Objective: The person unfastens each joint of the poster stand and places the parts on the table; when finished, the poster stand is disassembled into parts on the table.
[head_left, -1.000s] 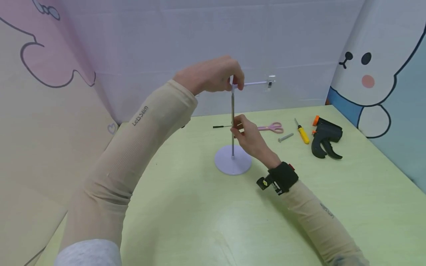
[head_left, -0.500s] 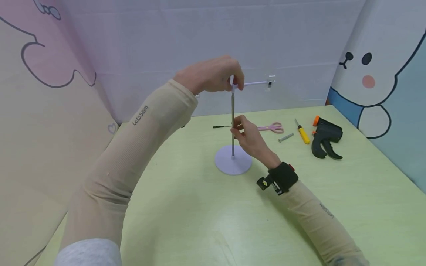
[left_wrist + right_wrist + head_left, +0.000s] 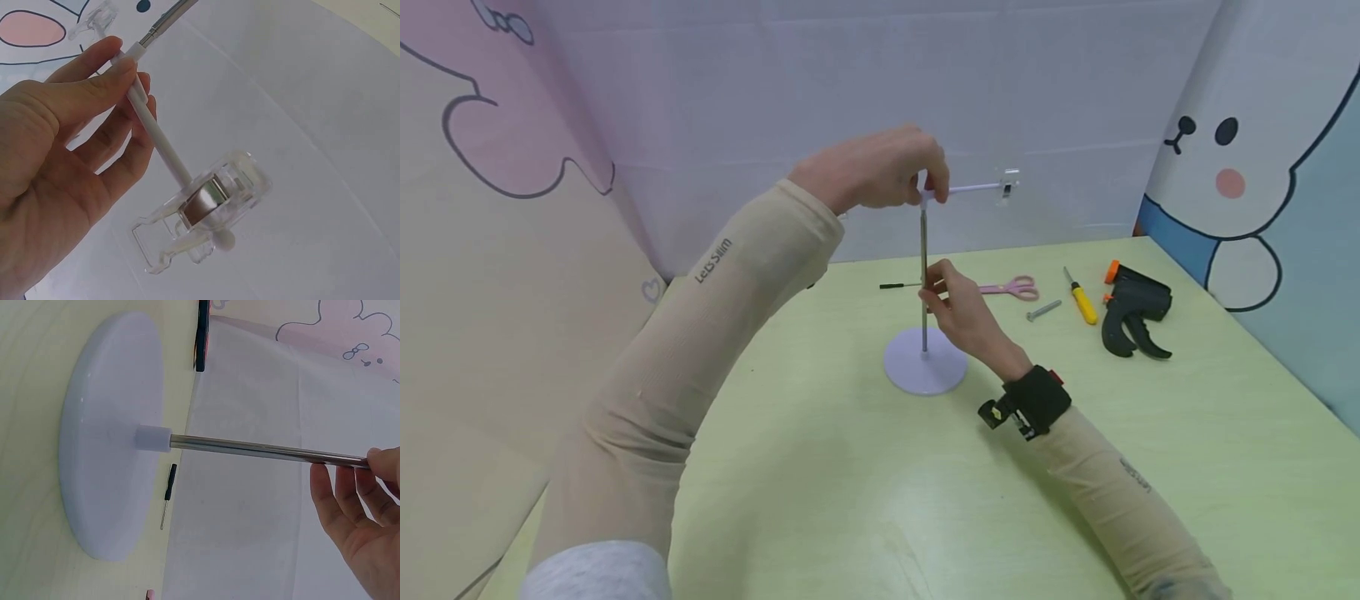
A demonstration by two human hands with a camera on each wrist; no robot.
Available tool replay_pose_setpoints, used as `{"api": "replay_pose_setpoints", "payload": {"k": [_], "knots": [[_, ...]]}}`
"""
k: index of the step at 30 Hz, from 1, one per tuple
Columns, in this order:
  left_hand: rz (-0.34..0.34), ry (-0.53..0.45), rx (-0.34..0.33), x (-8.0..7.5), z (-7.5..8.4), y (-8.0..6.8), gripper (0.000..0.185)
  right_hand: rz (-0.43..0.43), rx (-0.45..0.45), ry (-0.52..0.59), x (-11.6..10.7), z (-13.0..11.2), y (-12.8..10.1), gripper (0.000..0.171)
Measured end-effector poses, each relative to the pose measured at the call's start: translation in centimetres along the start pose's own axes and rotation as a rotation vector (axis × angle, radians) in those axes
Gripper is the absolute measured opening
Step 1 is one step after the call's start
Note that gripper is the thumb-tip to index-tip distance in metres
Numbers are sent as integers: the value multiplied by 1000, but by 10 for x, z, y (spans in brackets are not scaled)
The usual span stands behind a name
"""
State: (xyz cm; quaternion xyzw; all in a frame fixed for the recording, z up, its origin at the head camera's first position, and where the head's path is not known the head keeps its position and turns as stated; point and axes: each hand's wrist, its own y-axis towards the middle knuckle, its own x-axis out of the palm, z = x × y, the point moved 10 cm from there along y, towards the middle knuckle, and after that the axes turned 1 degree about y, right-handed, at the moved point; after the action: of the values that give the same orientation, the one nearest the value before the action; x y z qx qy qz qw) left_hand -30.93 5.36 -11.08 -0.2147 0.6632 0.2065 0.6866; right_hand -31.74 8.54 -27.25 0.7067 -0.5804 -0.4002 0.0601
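A clip stand rises in the middle of the table, with a round white base (image 3: 925,375) and an upright metal pole (image 3: 923,242). Across its top runs a white crossbar (image 3: 161,142), carrying a clear plastic clip (image 3: 209,203) with a metal spring; another clear clip (image 3: 97,19) shows at the far end. My left hand (image 3: 883,171) pinches the crossbar's middle, by the joint with the pole. Lower down, my right hand (image 3: 966,312) holds the pole between thumb and fingers. In the right wrist view, the pole (image 3: 250,449) sits in the base's short collar.
Behind the stand lies a small black-handled screwdriver (image 3: 895,286). To the right are pink scissors (image 3: 1021,288), a metal bolt (image 3: 1043,311), a yellow screwdriver (image 3: 1084,305) and a black pistol-shaped tool (image 3: 1138,300) with orange parts. A pale sheet (image 3: 737,100) hangs behind the table.
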Motion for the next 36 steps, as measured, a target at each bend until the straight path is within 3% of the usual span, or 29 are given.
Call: {"api": "replay_pose_setpoints", "payload": {"k": [12,18,22,27,36], "knots": [[5,5,3,-1,-1,-3,22,-12,7,7,5,-2,2,16],[88,25,-39,-25,-2,-8,25,-16,-12,-11,5,-2,2,15],[117,45,-32,-36,2,-11,24,-14,-5,-8,4,0,3,14],[102,81,-29,-31,2,-13,23,-16,0,-1,6,3,3,13],[121,32,-7,-30,0,-15,22,-8,-29,-8,6,1,3,13]]}}
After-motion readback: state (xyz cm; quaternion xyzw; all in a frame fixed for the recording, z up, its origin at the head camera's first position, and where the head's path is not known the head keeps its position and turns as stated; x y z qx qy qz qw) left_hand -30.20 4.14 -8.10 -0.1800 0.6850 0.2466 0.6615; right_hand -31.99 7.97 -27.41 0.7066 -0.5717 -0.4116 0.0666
